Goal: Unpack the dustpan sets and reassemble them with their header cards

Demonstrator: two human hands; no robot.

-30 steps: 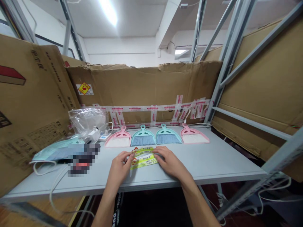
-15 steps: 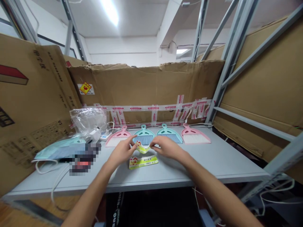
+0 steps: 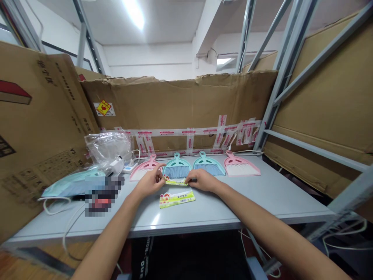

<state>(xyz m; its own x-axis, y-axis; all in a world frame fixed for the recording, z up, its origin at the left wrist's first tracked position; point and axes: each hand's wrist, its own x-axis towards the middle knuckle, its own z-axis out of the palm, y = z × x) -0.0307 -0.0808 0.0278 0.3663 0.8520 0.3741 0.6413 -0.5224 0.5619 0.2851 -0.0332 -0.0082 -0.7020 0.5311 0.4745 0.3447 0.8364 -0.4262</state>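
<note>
Left hand point(image 3: 148, 183) and right hand point(image 3: 202, 181) | fingers closed, pinching both ends of label strip point(image 3: 175, 181) | just before teal dustpan point(image 3: 176, 167) | even, light tension keeps strip uncreased

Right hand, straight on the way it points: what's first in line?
Probably the yellow-green label strip, right at the fingertips of the right hand; contact is hard to judge from this view.
</note>
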